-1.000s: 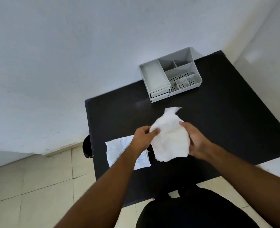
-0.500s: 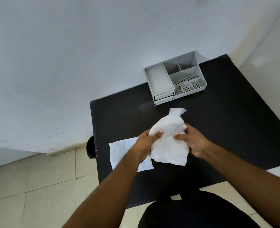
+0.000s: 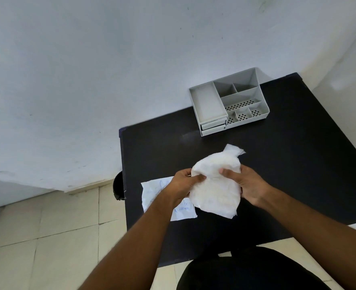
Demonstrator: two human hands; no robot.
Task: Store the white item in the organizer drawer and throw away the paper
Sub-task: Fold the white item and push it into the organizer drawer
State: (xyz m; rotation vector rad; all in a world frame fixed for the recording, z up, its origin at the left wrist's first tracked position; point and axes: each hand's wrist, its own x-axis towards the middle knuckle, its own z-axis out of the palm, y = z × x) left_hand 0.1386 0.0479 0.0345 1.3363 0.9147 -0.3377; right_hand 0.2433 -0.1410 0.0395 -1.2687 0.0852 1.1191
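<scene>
A crumpled white item (image 3: 216, 185), soft like gauze or tissue, hangs above the black table (image 3: 288, 164). My left hand (image 3: 185, 183) pinches its left edge and my right hand (image 3: 246, 185) grips its right side, thumb pressed on the front. Under my left wrist a white paper (image 3: 183, 210) with blue print lies flat on the table, partly hidden. The grey organizer (image 3: 229, 101) stands at the table's far edge by the wall, with open compartments on top and two shut drawers (image 3: 212, 126) at its front left.
A dark round object (image 3: 118, 186) sits on the floor by the table's left edge. A white wall runs behind the table. Pale floor tiles (image 3: 47, 227) lie to the left. My dark-clothed lap (image 3: 246, 271) is below the table's near edge.
My hands have drawn closer together and bunched the white item narrower. My right thumb has moved onto its front. The camera view shifted slightly.
</scene>
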